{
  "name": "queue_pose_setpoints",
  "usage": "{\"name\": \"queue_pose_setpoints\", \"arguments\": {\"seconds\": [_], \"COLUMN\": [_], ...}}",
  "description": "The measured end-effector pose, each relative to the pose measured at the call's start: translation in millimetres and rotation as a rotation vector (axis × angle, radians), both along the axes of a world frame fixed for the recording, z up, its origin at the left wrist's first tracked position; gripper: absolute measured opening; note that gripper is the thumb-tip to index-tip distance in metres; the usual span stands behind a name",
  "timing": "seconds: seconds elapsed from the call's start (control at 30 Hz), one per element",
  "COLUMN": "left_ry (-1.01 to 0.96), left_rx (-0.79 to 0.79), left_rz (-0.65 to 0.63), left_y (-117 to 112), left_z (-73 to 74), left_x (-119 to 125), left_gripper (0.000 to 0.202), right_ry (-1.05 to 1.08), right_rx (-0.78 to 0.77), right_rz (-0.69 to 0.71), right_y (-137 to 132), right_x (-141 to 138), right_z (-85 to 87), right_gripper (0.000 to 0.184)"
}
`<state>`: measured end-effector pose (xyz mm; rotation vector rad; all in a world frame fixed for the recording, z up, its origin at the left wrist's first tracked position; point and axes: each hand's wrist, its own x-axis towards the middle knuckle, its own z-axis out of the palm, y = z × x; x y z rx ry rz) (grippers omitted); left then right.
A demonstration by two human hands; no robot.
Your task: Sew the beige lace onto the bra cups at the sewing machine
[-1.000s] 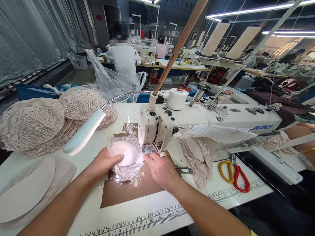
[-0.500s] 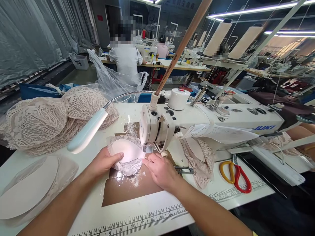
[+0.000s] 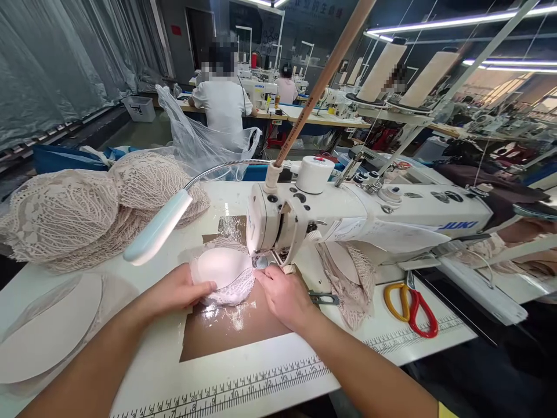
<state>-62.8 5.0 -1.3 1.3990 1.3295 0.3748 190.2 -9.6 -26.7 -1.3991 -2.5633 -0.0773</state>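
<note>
A padded bra cup with a pale smooth inside and lace edging lies under the needle end of a white sewing machine. My left hand grips its left side, thumb on top and the other fingers hidden beneath. At the cup's right tip, close by the presser foot, the fingers of my right hand are pinched together on the edge. Brown tape covers the table below the cup.
Stacked lace cups and a loose cup lie left. A lamp reaches over the table. Right of the needle are another lace piece and scissors. A ruler strip runs along the front edge. People sit at machines behind.
My right hand's fingertips have risen slightly closer to the presser foot. The cup has turned a little under my left hand, which keeps its grip. The view has shifted slightly.
</note>
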Motion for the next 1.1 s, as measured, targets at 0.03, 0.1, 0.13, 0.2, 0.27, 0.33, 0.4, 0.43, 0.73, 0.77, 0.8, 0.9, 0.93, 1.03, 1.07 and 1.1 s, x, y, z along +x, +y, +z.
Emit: {"name": "queue_pose_setpoints", "arguments": {"seconds": [0.03, 0.1, 0.13, 0.2, 0.27, 0.33, 0.4, 0.43, 0.73, 0.77, 0.8, 0.9, 0.93, 1.03, 1.07, 1.1], "left_ry": [0.015, 0.068, 0.111, 0.209, 0.238, 0.186, 0.142, 0.15, 0.367, 0.357, 0.35, 0.385, 0.408, 0.45, 0.459, 0.468], "left_rx": [-0.012, -0.05, -0.078, -0.14, -0.129, -0.007, 0.192, 0.307, 1.098, 1.122, 1.138, 1.165, 1.171, 1.178, 1.173, 1.166], "left_rz": [-0.042, -0.148, -0.197, -0.26, -0.291, -0.32, -0.33, -0.323, -0.586, -0.612, -0.634, -0.662, -0.66, -0.631, -0.618, -0.604], "left_y": [-1, -2, -3, -7, -12, -19, -24, -25, 7, 10, 12, 12, 11, 6, 5, 4], "left_z": [2.6, 8.6, 12.1, 19.8, 28.3, 37.2, 44.8, 47.3, 12.6, 6.4, 0.8, -9.7, -11.3, -12.5, -12.3, -12.1], "left_x": [-3, -10, -14, -21, -25, -22, -14, -8, 38, 40, 41, 42, 43, 46, 48, 50], "left_gripper": [0.031, 0.033, 0.036, 0.043, 0.046, 0.042, 0.036, 0.033, 0.029, 0.029, 0.029, 0.03, 0.031, 0.031, 0.031, 0.031], "right_ry": [0.003, 0.02, 0.031, 0.057, 0.086, 0.12, 0.156, 0.17, 0.108, 0.103, 0.099, 0.087, 0.083, 0.084, 0.086, 0.088], "right_rx": [-0.004, -0.009, -0.01, -0.008, 0.0, 0.007, 0.004, -0.003, -0.092, -0.092, -0.092, -0.106, -0.114, -0.125, -0.128, -0.131], "right_rz": [-0.005, -0.015, -0.017, -0.019, -0.016, -0.002, 0.031, 0.053, 0.107, 0.107, 0.106, 0.097, 0.091, 0.07, 0.062, 0.053], "right_y": [0, 1, 1, 0, -1, -2, -3, -4, -5, -5, -5, -5, -5, -6, -6, -6], "right_x": [0, 2, 3, 5, 8, 10, 10, 10, 1, 1, 1, 2, 2, 2, 2, 2], "right_z": [-0.3, -1.0, -1.3, -2.1, -2.8, -3.2, -2.6, -2.0, 3.3, 3.4, 3.6, 4.6, 4.9, 5.2, 5.2, 5.2], "right_gripper": [0.038, 0.038, 0.038, 0.038, 0.038, 0.037, 0.037, 0.036, 0.03, 0.031, 0.031, 0.034, 0.035, 0.036, 0.036, 0.035]}}
